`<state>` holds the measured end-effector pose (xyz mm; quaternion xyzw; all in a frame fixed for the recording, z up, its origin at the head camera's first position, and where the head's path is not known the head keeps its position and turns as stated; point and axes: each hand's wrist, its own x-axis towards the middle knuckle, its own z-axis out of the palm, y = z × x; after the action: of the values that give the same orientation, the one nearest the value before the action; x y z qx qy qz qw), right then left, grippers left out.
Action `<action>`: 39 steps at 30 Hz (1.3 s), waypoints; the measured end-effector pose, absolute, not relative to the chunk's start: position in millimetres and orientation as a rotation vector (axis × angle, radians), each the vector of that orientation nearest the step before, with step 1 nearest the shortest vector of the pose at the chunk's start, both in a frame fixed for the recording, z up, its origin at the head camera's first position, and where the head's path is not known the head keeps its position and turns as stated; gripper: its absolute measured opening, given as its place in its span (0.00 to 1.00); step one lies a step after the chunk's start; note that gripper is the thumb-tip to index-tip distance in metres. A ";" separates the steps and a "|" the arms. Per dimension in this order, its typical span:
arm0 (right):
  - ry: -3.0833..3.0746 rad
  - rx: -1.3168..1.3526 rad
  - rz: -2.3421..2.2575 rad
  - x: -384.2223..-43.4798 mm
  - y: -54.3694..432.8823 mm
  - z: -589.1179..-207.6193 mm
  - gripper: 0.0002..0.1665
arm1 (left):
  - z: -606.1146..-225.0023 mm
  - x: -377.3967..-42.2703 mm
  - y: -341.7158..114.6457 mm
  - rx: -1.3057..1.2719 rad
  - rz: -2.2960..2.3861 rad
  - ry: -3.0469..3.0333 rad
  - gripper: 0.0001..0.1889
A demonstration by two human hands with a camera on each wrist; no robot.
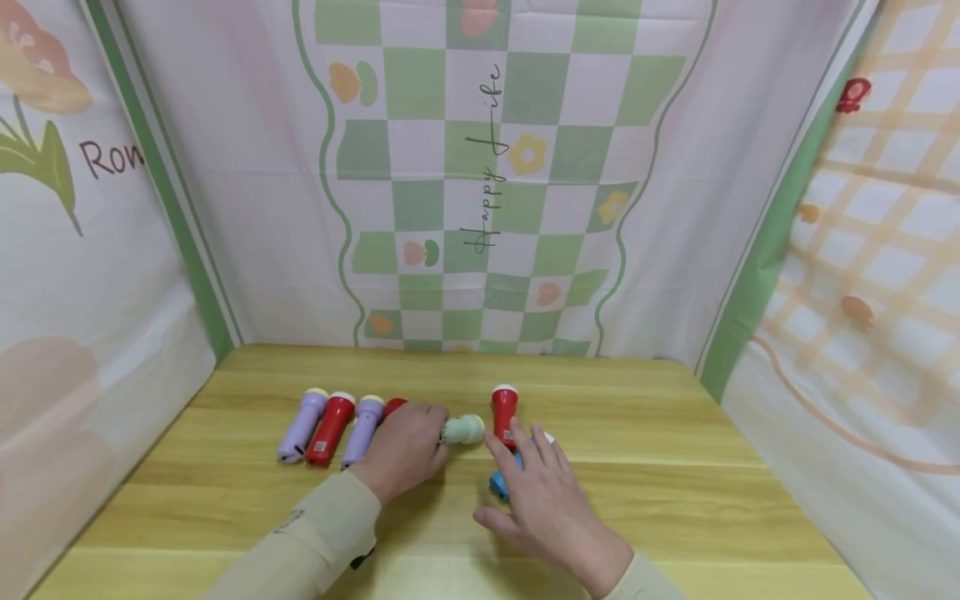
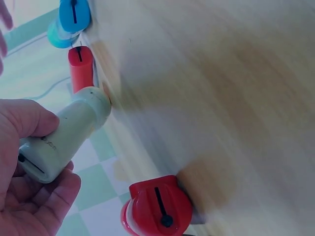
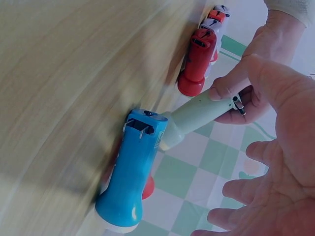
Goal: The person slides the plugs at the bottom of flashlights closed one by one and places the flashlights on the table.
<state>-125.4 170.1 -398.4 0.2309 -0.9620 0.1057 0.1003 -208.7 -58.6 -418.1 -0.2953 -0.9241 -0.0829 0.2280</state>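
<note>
My left hand [image 1: 405,448] grips a light green flashlight [image 2: 66,140] by its body, thumb on one side and fingers on the other. The lens end of that flashlight points right in the head view. My right hand [image 1: 553,507] has its fingers spread and holds nothing. Partly hidden behind the right hand is a blue flashlight [image 3: 130,172] lying on the table. Just beyond it lies a red flashlight [image 1: 505,412] with a white rim. Close by the left hand, another red flashlight [image 3: 197,64] is mostly covered by that hand in the head view.
Left of the left hand, a purple flashlight [image 1: 363,429], a red flashlight [image 1: 330,429] and another purple flashlight [image 1: 302,427] lie side by side. The wooden table [image 1: 645,417] ends at a checkered cloth backdrop [image 1: 480,200]; patterned curtains flank both sides.
</note>
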 end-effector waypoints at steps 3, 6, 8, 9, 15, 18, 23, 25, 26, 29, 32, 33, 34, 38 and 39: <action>-2.832 0.688 0.312 -125.0 169.9 -397.7 0.54 | -416.4 -207.3 -59.6 -0.807 -0.257 -2.550 0.11; -2.833 0.691 0.311 -124.3 169.7 -397.0 0.54 | -414.5 -205.9 -60.7 -0.803 -0.276 -2.552 0.10; -2.837 0.692 0.310 -124.2 169.6 -396.9 0.54 | -412.8 -205.0 -61.4 -0.799 -0.281 -2.541 0.10; -2.839 0.692 0.308 -124.0 169.5 -396.8 0.54 | -412.2 -204.8 -61.7 -0.800 -0.280 -2.530 0.10; -2.828 0.700 0.293 -124.2 169.3 -396.2 0.53 | -409.8 -204.0 -64.1 -0.786 -0.279 -2.469 0.10; -2.820 0.701 0.298 -124.3 169.1 -396.1 0.54 | -409.7 -203.3 -65.7 -0.775 -0.289 -2.459 0.11; -2.802 0.699 0.312 -124.0 168.2 -395.7 0.53 | -408.7 -201.6 -68.4 -0.765 -0.319 -2.451 0.13; -2.790 0.696 0.316 -123.9 167.6 -395.5 0.53 | -407.6 -200.5 -69.6 -0.764 -0.325 -2.446 0.13; -2.788 0.693 0.317 -124.1 167.3 -395.5 0.54 | -407.3 -200.0 -70.3 -0.762 -0.322 -2.443 0.14; -2.772 0.687 0.331 -124.6 166.7 -395.8 0.54 | -405.3 -197.9 -71.9 -0.757 -0.312 -2.435 0.14; -2.740 0.698 0.338 -125.8 166.5 -396.4 0.55 | -403.1 -195.7 -72.9 -0.755 -0.293 -2.418 0.16; -2.729 0.702 0.339 -126.4 166.4 -396.5 0.55 | -401.9 -194.7 -73.1 -0.757 -0.293 -2.411 0.16; -2.716 0.709 0.343 -127.1 166.2 -396.5 0.55 | -400.9 -193.8 -73.2 -0.762 -0.290 -2.401 0.16; -2.670 0.748 0.369 -129.9 165.2 -394.8 0.55 | -397.2 -190.6 -72.6 -0.816 -0.317 -2.361 0.17; -2.675 0.754 0.378 -130.6 164.9 -393.9 0.56 | -395.7 -189.6 -72.0 -0.835 -0.333 -2.352 0.17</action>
<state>-130.6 164.9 -393.9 0.2649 -0.9403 0.1328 0.1674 -189.6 -72.0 -395.7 -0.3158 -0.8891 -0.1258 0.3066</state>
